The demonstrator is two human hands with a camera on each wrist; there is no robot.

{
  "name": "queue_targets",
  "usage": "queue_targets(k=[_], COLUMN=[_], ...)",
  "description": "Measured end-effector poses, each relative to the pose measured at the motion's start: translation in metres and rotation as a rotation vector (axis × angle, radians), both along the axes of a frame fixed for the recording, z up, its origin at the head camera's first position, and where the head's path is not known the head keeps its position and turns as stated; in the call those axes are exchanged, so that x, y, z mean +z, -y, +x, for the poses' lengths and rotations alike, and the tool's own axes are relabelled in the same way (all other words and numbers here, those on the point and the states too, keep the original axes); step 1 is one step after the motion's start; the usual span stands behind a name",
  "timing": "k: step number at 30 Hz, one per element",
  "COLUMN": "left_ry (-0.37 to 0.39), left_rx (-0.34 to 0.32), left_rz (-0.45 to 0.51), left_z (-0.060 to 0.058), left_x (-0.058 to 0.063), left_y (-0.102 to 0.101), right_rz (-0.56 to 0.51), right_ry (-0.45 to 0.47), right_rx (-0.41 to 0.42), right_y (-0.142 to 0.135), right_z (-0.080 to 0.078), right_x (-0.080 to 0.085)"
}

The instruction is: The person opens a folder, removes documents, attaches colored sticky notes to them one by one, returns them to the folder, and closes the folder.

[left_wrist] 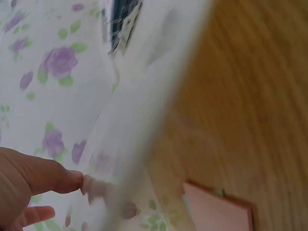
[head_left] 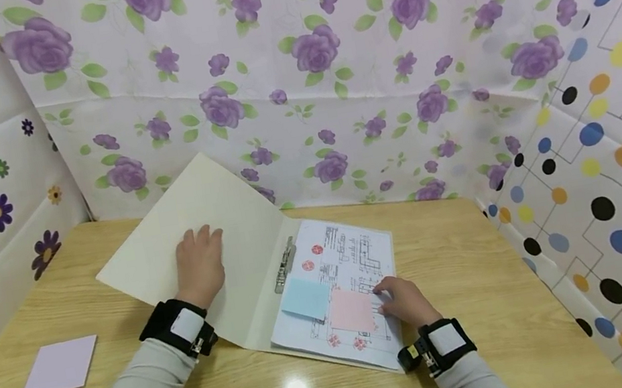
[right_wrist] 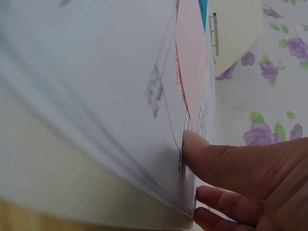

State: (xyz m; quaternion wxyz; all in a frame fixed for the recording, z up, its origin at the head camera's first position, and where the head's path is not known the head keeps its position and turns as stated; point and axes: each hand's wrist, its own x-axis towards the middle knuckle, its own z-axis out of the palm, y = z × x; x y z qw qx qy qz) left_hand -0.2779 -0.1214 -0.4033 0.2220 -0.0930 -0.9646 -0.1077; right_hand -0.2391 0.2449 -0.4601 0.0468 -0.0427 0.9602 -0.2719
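A cream file folder (head_left: 257, 277) lies opened out on the table, a metal clip (head_left: 284, 265) along its spine. Printed sheets (head_left: 350, 249) with line drawings and red stamps fill its right side, bearing a blue sticky note (head_left: 306, 298) and a pink sticky note (head_left: 350, 310). On the inner face of the left cover rests my left hand (head_left: 199, 266), fingers extended. My right hand (head_left: 406, 300) pinches the right edge of the sheets. In the right wrist view, its thumb (right_wrist: 202, 154) lies on top of the paper with the other fingers at the edge.
A pad of lilac sticky notes (head_left: 59, 368) sits on the table at the left. Flower-patterned cloth (head_left: 282, 90) hangs behind the wooden table (head_left: 448, 247). Another cloth with coloured dots (head_left: 612, 207) closes off the right side.
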Motion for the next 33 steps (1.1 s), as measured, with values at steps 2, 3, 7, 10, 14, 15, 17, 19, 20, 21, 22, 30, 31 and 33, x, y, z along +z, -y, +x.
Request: queue_targets(k=[2,3,7,10,14,15,17,19,20,21,22,30,31,33], left_ry=[0.018,0.036,0.164,0.277,0.378,0.396,0.421,0.432,0.438,0.445,0.453,0.565,0.566,0.549], left_rx=[0.01,0.014,0.043,0.063,0.072,0.07,0.056,0.031,0.02,0.01,0.002,0.031,0.042,0.067], left_rz=[-0.039,-0.047,-0.08,-0.088,-0.103,-0.108,-0.13,-0.16,-0.176,-0.186,-0.19,-0.138,-0.142,-0.148], left_z=[0.002,0.003,0.009,0.015,0.022,0.023,0.025,0.026,0.027,0.027,0.027,0.03,0.03,0.028], left_x=[-0.003,-0.005,-0.009,-0.011,-0.012,-0.012,-0.012,-0.012,-0.012,-0.012,-0.011,-0.003,-0.003,-0.003], left_y=[-0.003,-0.004,-0.003,0.0,0.003,0.003,0.003,0.004,0.004,0.004,0.004,0.002,0.001,0.001], right_rz=[-0.003,-0.006,-0.012,-0.014,-0.028,-0.031,-0.034,-0.028,-0.026,-0.027,-0.025,-0.028,-0.03,-0.032], right_ry=[-0.005,-0.003,0.017,0.038,0.064,0.068,0.074,0.069,0.069,0.073,0.074,0.067,0.068,0.066], right_rx=[0.004,0.002,0.002,0.008,0.006,0.006,0.008,0.02,0.026,0.027,0.033,0.063,0.064,0.072], right_y=[0.0,0.0,0.0,0.0,-0.003,-0.003,-0.004,-0.005,-0.005,-0.005,-0.005,-0.004,-0.004,-0.003], right_z=[0.0,-0.001,0.0,0.002,0.006,0.008,0.01,0.012,0.013,0.015,0.016,0.025,0.025,0.026], right_x=[0.0,-0.001,-0.001,-0.001,-0.001,0.0,0.0,0.0,0.0,0.0,0.0,0.005,0.005,0.006])
